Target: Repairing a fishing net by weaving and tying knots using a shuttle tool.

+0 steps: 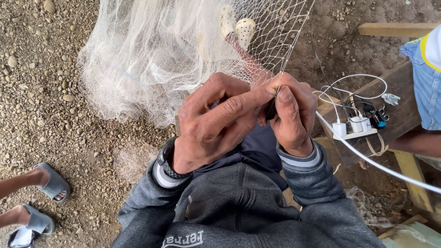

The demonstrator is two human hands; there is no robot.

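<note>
A pale fishing net (151, 55) is bunched over the gravel ahead of me and stretches up toward the top of the view. My left hand (216, 124) is curled closed and pinches the net's mesh near its lower edge. My right hand (289, 115) presses against it, thumb up, gripping a small dark tool (272, 110) together with a strand of the net. Both hands touch each other at the fingertips. A dark watch band (166, 160) sits on my left wrist. Grey sweater sleeves cover both forearms.
Gravel ground (41, 92) lies to the left, with another person's feet in grey sandals (50, 183) at the lower left. On the right, a wooden bench (395, 101) carries a power strip with white chargers (356, 126) and cables. A second person in a blue garment (427, 78) sits there.
</note>
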